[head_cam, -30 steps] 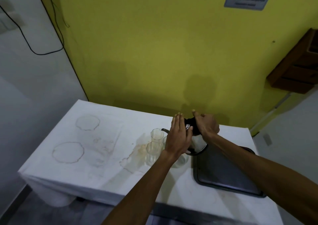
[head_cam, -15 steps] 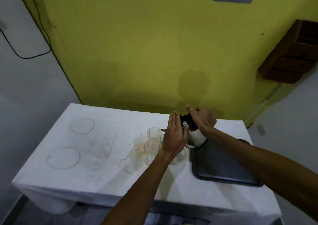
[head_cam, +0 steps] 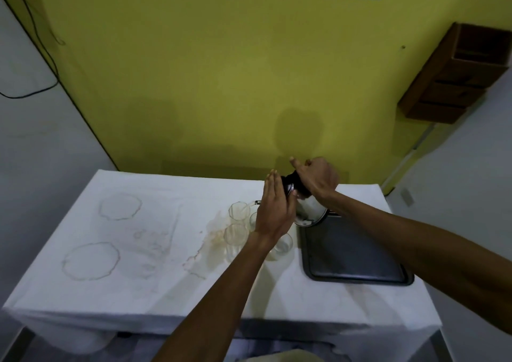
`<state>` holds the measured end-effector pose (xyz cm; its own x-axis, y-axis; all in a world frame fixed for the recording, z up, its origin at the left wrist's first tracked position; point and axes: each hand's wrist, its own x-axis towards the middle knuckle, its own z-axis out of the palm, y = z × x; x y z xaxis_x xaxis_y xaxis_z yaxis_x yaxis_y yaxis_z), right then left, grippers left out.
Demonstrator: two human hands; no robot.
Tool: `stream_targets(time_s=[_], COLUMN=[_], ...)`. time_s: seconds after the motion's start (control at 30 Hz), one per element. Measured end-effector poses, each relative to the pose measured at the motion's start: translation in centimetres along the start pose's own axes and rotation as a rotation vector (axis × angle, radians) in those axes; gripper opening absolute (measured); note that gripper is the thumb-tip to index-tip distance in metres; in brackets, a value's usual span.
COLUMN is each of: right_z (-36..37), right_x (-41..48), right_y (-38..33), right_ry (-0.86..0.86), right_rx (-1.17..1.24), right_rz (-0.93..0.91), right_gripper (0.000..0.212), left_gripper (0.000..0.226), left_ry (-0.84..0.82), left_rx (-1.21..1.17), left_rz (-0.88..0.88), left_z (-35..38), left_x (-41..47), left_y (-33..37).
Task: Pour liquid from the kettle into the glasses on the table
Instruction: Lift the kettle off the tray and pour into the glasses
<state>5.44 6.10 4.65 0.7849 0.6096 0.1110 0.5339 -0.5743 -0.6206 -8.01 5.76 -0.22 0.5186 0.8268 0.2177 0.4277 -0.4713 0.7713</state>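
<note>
- Table [head_cam: 138, 292]: white stained cloth; dark tray [head_cam: 354, 251] at right.
- Glasses [head_cam: 235, 235]: clustered just left of the tray; fill levels cannot be told.
- Left hand [head_cam: 274, 212]: fingers straight and together, flat against the kettle [head_cam: 310, 212], steadying it.
- Kettle: steel, tilted left over the cluster, spout [head_cam: 257, 202] at the far glass [head_cam: 238, 211]; a thin stream seems to enter it.
- Right hand [head_cam: 318, 177]: fingers curled round the black handle, forefinger out.
- Step: pouring. Next likely calls for levelling off, then moving the spout to a neighbouring glass without dripping.

shiny metal kettle [head_cam: 310, 212]; clear glasses [head_cam: 237, 211]; stained white cloth [head_cam: 138, 251].
</note>
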Motion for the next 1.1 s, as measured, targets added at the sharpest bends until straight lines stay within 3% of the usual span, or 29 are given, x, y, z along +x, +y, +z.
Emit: stream_targets(time_s=[1.1], right_z=[-0.2], right_x=[1.4], right_y=[-1.7], right_ry=[0.04], right_rx=[-0.085], right_rz=[-0.138], right_gripper=[0.064], left_gripper=[0.063], left_ry=[0.054], left_rx=[-0.028], left_rz=[-0.035], left_z=[-0.3], left_x=[0.8], left_y=[0.7])
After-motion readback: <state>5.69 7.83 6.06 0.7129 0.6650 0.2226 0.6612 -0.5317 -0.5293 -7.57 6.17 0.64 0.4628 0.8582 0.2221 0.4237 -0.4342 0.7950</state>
